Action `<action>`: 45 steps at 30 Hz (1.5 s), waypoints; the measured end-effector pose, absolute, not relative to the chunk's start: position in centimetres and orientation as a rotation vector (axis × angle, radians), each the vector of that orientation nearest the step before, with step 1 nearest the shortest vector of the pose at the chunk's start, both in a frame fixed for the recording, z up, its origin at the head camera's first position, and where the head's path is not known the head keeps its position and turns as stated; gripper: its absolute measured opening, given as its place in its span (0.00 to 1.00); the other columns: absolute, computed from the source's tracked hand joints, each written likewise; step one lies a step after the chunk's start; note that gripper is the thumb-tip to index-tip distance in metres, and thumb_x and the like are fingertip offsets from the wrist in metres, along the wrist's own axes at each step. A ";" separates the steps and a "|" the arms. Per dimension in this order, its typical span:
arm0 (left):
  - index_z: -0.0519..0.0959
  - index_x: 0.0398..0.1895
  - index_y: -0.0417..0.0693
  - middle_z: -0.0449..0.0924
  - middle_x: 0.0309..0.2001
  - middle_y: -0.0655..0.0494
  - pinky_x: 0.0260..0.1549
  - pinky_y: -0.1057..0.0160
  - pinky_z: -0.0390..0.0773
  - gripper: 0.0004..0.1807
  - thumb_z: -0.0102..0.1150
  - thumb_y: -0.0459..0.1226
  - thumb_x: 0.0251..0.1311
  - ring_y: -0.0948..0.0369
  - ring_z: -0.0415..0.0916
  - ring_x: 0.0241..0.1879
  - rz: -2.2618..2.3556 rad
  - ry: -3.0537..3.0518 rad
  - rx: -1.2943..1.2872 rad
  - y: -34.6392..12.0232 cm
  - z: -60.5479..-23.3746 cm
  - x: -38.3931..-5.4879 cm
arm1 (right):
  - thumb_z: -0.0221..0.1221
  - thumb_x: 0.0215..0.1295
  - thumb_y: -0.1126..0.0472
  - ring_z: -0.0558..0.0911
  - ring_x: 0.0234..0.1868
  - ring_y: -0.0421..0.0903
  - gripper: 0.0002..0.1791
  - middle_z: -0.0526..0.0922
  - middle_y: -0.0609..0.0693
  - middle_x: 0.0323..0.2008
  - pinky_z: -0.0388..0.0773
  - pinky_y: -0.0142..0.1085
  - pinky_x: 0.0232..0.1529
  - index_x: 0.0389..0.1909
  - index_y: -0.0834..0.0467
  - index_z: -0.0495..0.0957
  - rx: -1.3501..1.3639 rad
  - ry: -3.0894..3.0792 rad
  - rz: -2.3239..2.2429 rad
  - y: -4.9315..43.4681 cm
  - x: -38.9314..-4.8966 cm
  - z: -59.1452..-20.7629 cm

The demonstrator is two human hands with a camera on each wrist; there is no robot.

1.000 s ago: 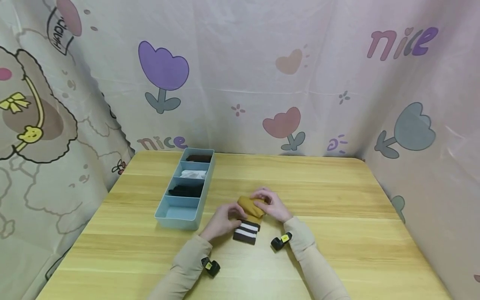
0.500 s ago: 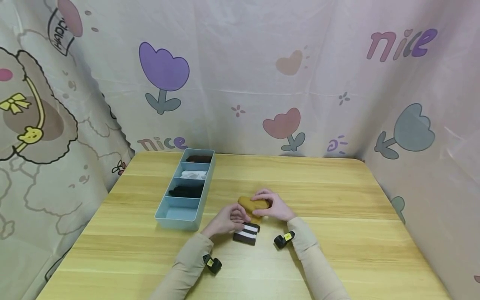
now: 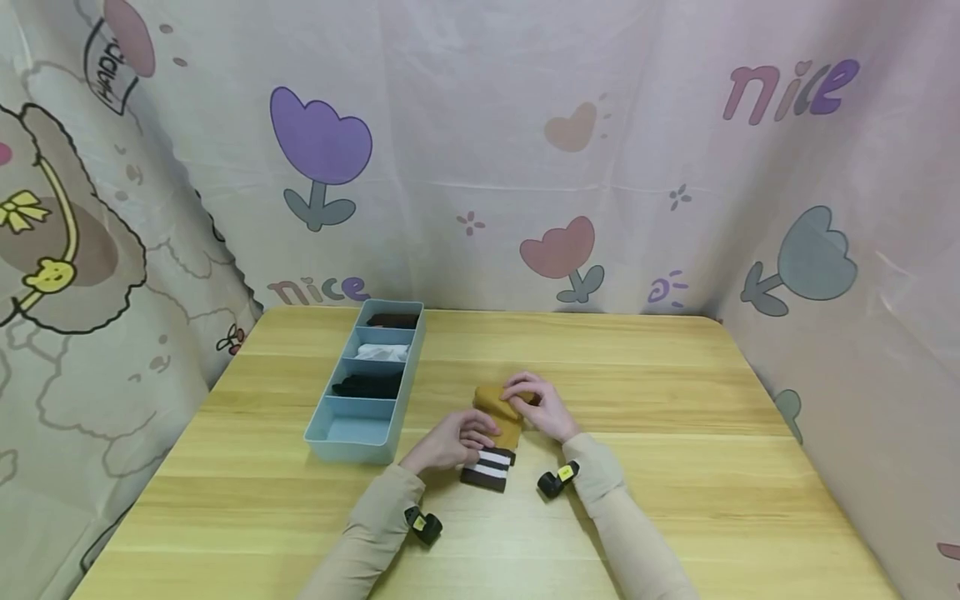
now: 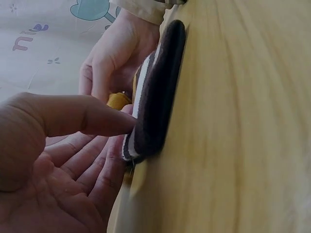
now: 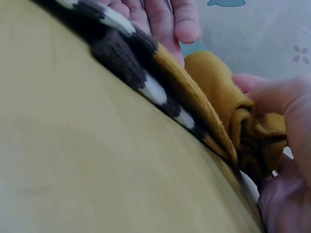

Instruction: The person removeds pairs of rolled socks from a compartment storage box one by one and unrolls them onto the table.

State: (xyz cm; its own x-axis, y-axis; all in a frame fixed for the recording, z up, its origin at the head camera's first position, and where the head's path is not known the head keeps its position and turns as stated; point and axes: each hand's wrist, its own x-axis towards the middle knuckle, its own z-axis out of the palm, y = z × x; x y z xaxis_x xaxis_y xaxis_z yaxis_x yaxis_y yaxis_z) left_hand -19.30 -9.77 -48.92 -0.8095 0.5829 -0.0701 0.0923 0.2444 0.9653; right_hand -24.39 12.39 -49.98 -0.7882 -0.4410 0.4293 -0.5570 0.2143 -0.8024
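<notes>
A pair of mustard socks with dark brown and white striped cuffs lies on the table, one sock on the other. My right hand pinches their far end, which is bunched into a loose roll in the right wrist view. My left hand is beside the cuffs. In the left wrist view its thumb touches the cuff's edge, while the other fingers extend along the sock's side. Part of the near mustard section is hidden under the left fingers in the head view.
Left of the socks stands a pale blue divided box. Dark brown cloth, white cloth and black cloth fill its three far compartments; the nearest holds nothing. A printed curtain hangs behind the wooden table.
My right hand has shifted the mustard far end, and more of the socks' flat middle shows above the cuffs. The left hand stays by the cuffs. The head view has shifted slightly.
</notes>
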 end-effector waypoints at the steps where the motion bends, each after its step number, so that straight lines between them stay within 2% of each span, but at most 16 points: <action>1: 0.72 0.54 0.24 0.78 0.56 0.28 0.54 0.59 0.82 0.26 0.52 0.14 0.47 0.42 0.81 0.53 1.584 2.110 0.613 -9.8 -48.9 -19.3 | 0.61 0.62 0.77 0.79 0.53 0.58 0.06 0.81 0.74 0.48 0.71 0.33 0.62 0.39 0.72 0.84 0.969 -2.374 1.628 12.4 -24.6 -50.4; 4: 0.73 0.54 0.25 0.79 0.55 0.29 0.51 0.61 0.83 0.24 0.53 0.15 0.50 0.43 0.82 0.52 1.574 2.129 0.594 -9.7 -49.0 -19.2 | 0.66 0.59 0.73 0.79 0.55 0.58 0.09 0.83 0.68 0.50 0.69 0.38 0.64 0.42 0.68 0.84 0.945 -2.442 1.587 12.4 -25.2 -51.5; 8: 0.76 0.50 0.29 0.83 0.51 0.34 0.44 0.67 0.83 0.18 0.61 0.21 0.53 0.54 0.84 0.44 1.556 2.198 0.548 -9.4 -49.0 -19.2 | 0.73 0.53 0.68 0.80 0.56 0.56 0.18 0.84 0.61 0.51 0.71 0.41 0.63 0.46 0.61 0.82 0.910 -2.515 1.528 12.6 -25.6 -51.9; 11: 0.78 0.46 0.32 0.85 0.46 0.38 0.39 0.71 0.80 0.16 0.66 0.25 0.53 0.64 0.81 0.37 1.534 2.261 0.513 -9.2 -48.9 -19.1 | 0.73 0.55 0.67 0.81 0.56 0.56 0.20 0.85 0.58 0.52 0.73 0.41 0.61 0.49 0.60 0.82 0.826 -2.547 1.517 12.6 -25.7 -51.9; 15: 0.79 0.43 0.32 0.85 0.43 0.40 0.33 0.73 0.77 0.16 0.67 0.24 0.49 0.68 0.77 0.31 1.524 2.310 0.493 -8.9 -48.7 -18.9 | 0.72 0.57 0.64 0.80 0.58 0.58 0.20 0.84 0.59 0.53 0.74 0.48 0.64 0.51 0.62 0.83 0.715 -2.572 1.501 12.5 -25.9 -51.7; 19: 0.78 0.42 0.30 0.85 0.42 0.36 0.30 0.75 0.73 0.16 0.64 0.21 0.47 0.66 0.73 0.29 1.543 2.301 0.477 -8.7 -48.0 -18.6 | 0.72 0.58 0.63 0.78 0.61 0.59 0.21 0.83 0.60 0.55 0.71 0.54 0.67 0.51 0.64 0.83 0.684 -2.566 1.464 12.5 -26.2 -51.9; 24: 0.78 0.42 0.31 0.85 0.41 0.38 0.28 0.75 0.71 0.17 0.61 0.19 0.45 0.65 0.71 0.28 1.534 2.302 0.478 -8.7 -48.0 -18.7 | 0.69 0.60 0.64 0.79 0.60 0.58 0.21 0.83 0.59 0.56 0.72 0.53 0.66 0.55 0.62 0.80 0.708 -2.547 1.456 12.4 -26.6 -51.9; 26: 0.78 0.43 0.32 0.85 0.41 0.41 0.30 0.74 0.73 0.18 0.61 0.19 0.45 0.65 0.73 0.30 1.522 2.312 0.496 -8.6 -48.5 -18.9 | 0.68 0.61 0.65 0.79 0.60 0.58 0.21 0.83 0.60 0.56 0.72 0.52 0.65 0.56 0.61 0.79 0.738 -2.528 1.469 12.3 -26.7 -51.9; 28: 0.77 0.45 0.32 0.85 0.44 0.40 0.35 0.71 0.79 0.19 0.60 0.18 0.46 0.61 0.78 0.35 1.508 2.319 0.535 -8.5 -48.6 -18.8 | 0.67 0.62 0.66 0.79 0.60 0.58 0.20 0.83 0.60 0.55 0.72 0.52 0.65 0.55 0.61 0.79 0.777 -2.498 1.471 12.3 -26.9 -51.9; 30: 0.76 0.50 0.32 0.83 0.49 0.39 0.46 0.66 0.83 0.21 0.60 0.17 0.49 0.54 0.81 0.44 1.481 2.330 0.600 -8.4 -48.6 -18.7 | 0.67 0.62 0.66 0.79 0.60 0.57 0.18 0.84 0.58 0.54 0.71 0.53 0.66 0.53 0.60 0.80 0.802 -2.481 1.455 12.3 -27.1 -51.9; 32: 0.75 0.53 0.32 0.81 0.54 0.38 0.56 0.58 0.81 0.23 0.59 0.16 0.52 0.47 0.80 0.53 1.457 2.342 0.669 -8.3 -48.6 -18.6 | 0.66 0.63 0.66 0.79 0.60 0.57 0.16 0.84 0.58 0.53 0.70 0.54 0.67 0.51 0.60 0.81 0.829 -2.467 1.430 12.2 -27.4 -51.9; 34: 0.74 0.55 0.33 0.80 0.57 0.38 0.59 0.56 0.79 0.24 0.58 0.16 0.53 0.44 0.78 0.58 1.428 2.357 0.708 -8.2 -48.7 -18.5 | 0.66 0.63 0.67 0.78 0.60 0.58 0.14 0.84 0.58 0.52 0.69 0.55 0.67 0.50 0.60 0.82 0.849 -2.457 1.407 12.2 -27.5 -51.9; 35: 0.74 0.56 0.34 0.79 0.58 0.39 0.58 0.57 0.80 0.25 0.57 0.16 0.53 0.45 0.78 0.58 1.417 2.363 0.718 -8.2 -48.6 -18.5 | 0.65 0.63 0.67 0.78 0.59 0.58 0.14 0.83 0.59 0.52 0.70 0.56 0.66 0.50 0.60 0.82 0.858 -2.453 1.396 12.2 -27.6 -51.9; 38: 0.73 0.57 0.33 0.80 0.58 0.37 0.45 0.68 0.81 0.26 0.56 0.15 0.52 0.49 0.79 0.48 1.423 2.350 0.724 -8.2 -48.6 -18.5 | 0.64 0.64 0.67 0.78 0.59 0.60 0.13 0.83 0.61 0.53 0.71 0.57 0.65 0.50 0.61 0.83 0.863 -2.455 1.384 12.1 -27.8 -51.8; 41: 0.70 0.60 0.31 0.80 0.58 0.34 0.35 0.74 0.74 0.29 0.55 0.14 0.52 0.56 0.75 0.40 1.452 2.308 0.702 -8.4 -48.6 -18.7 | 0.66 0.63 0.66 0.78 0.59 0.61 0.15 0.82 0.62 0.54 0.71 0.57 0.64 0.51 0.62 0.84 0.868 -2.477 1.388 12.1 -28.0 -51.7; 45: 0.65 0.64 0.28 0.79 0.59 0.31 0.34 0.75 0.74 0.32 0.56 0.15 0.52 0.57 0.75 0.39 1.492 2.258 0.649 -8.5 -48.8 -18.9 | 0.72 0.57 0.64 0.78 0.59 0.60 0.20 0.81 0.61 0.55 0.71 0.56 0.64 0.52 0.61 0.84 0.880 -2.529 1.361 12.2 -28.4 -51.7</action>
